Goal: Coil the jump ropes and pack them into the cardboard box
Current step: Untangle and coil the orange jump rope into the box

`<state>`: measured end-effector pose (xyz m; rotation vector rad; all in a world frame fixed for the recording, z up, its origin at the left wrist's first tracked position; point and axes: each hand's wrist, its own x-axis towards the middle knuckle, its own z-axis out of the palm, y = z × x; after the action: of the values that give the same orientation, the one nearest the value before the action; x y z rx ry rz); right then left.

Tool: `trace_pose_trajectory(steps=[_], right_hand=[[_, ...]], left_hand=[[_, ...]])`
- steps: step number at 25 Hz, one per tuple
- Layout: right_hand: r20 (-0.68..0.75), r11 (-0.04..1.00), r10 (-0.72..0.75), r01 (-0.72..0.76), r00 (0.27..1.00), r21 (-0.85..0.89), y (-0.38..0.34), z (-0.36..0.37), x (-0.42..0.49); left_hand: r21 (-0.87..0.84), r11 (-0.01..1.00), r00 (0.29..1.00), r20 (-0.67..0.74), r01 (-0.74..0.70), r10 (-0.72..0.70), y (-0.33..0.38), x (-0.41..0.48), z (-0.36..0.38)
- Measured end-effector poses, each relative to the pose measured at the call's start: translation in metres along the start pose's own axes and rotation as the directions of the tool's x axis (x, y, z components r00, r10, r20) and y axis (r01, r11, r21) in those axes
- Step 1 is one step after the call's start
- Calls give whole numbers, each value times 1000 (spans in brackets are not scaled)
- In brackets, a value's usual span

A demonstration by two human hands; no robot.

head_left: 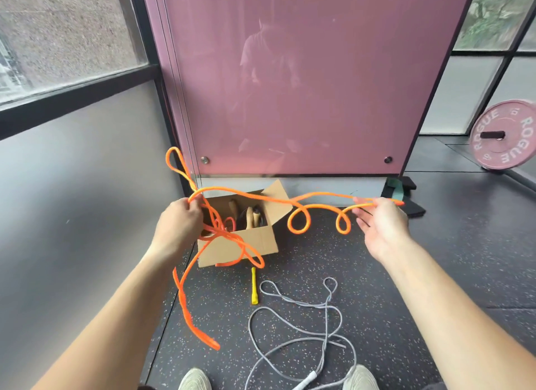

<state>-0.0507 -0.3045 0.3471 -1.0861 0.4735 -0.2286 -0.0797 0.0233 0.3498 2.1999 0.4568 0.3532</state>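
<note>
An orange jump rope (298, 218) stretches in the air between my two hands, curling into small loops. My left hand (178, 225) is closed on a bunch of its loops above the open cardboard box (240, 249). My right hand (383, 225) pinches the rope's far stretch with fingers spread. More orange loops hang down past the box's front to the floor. Inside the box lie ropes with wooden handles (249, 215). A grey jump rope (326, 314) lies loose on the floor, with a white handle (306, 382) near my feet. A yellow handle (254, 285) rests in front of the box.
The box stands on dark speckled rubber flooring against a pink panel (290, 85). A pink weight plate (504, 138) leans at the far right. Black and green items (401, 189) sit at the panel's right foot. A grey wall with windows runs along the left.
</note>
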Motion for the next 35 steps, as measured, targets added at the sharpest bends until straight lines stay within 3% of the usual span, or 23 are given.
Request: trace_pose_trajectory(steps=[2, 5, 9, 12, 17, 19, 22, 27, 28, 29, 30, 31, 32, 34, 35], right_hand=[[52, 999, -47, 48, 997, -9, 1, -3, 2], [165, 989, -116, 98, 979, 113, 2, -3, 0], [120, 966, -199, 174, 973, 190, -2, 2, -6], [101, 983, -139, 125, 985, 134, -7, 9, -20], [267, 993, 40, -8, 963, -118, -2, 27, -51], [326, 991, 63, -19, 943, -135, 5, 34, -60], [371, 973, 53, 34, 927, -226, 17, 40, -67], [485, 836, -180, 393, 856, -383, 34, 45, -72], [521, 805, -206, 446, 828, -391, 35, 46, -74], [559, 760, -221, 500, 799, -415, 37, 46, -76], [602, 693, -223, 559, 767, -455, 39, 46, -78], [650, 616, -211, 615, 731, -492, 39, 46, -78], [699, 552, -187, 662, 690, -506, 38, 45, -77], [788, 463, -160, 750, 595, -472, 28, 39, -73], [812, 386, -202, 806, 548, -448, 24, 35, -68]], left_hand=[[66, 997, 998, 40, 51, -53, -9, 4, -2], [141, 987, 985, 145, 75, -95, -15, 1, 1], [195, 979, 975, 201, 54, -94, -11, 1, 5], [302, 953, 962, 248, 35, -114, -10, -3, 9], [456, 890, 956, 269, -23, -114, -5, -13, 25], [483, 871, 953, 297, -93, -63, 1, -20, 30], [375, 904, 916, 400, -205, 42, 6, -22, 38], [-101, 972, 803, 549, -211, 231, 31, -45, 35], [-164, 945, 811, 485, -284, 328, 33, -51, 40], [-176, 902, 840, 329, -395, 432, 37, -56, 42], [-96, 839, 833, 104, -536, 544, 42, -59, 43], [59, 761, 758, -75, -645, 648, 44, -56, 42], [207, 677, 668, -121, -707, 734, 47, -52, 38], [316, 530, 568, 33, -787, 823, 39, -40, 33], [281, 525, 574, 133, -803, 808, 35, -35, 30]])
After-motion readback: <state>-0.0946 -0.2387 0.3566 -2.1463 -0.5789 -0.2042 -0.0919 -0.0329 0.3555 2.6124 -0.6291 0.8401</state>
